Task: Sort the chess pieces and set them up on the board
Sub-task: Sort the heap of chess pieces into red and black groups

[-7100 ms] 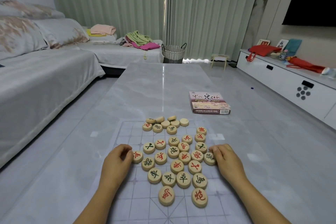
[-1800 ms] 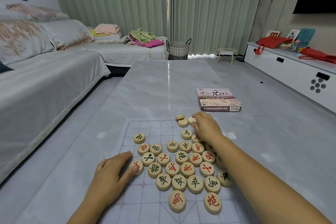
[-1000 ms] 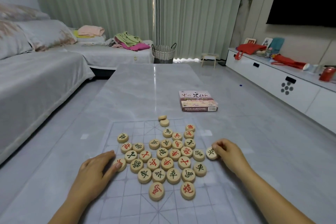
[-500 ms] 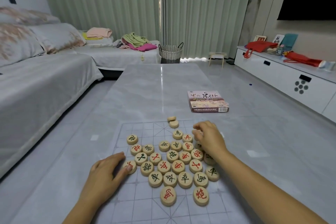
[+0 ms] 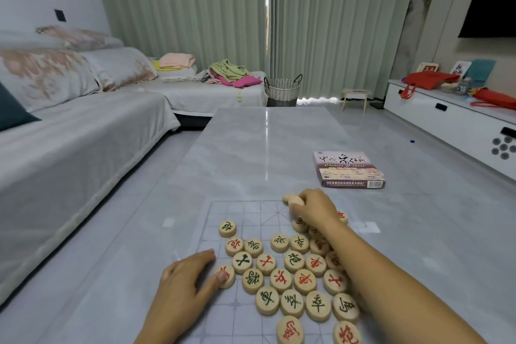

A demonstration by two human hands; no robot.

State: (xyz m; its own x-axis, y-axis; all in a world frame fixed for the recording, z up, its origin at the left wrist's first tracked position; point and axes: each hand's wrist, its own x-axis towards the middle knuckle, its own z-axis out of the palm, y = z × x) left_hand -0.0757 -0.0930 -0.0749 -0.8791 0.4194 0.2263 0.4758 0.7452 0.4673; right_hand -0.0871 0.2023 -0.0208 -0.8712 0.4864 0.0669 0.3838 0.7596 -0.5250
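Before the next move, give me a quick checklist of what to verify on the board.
1. Right hand has a piece: ok, grips a pale piece at the far edge of the board.
2. That piece's character readable: cannot tell, none shows.
3. Left hand placed: ok, fingertip touches a red-marked piece.
4. Far-left squares free: ok.
5. Colours sorted: not ok, red and dark pieces mixed in the heap.
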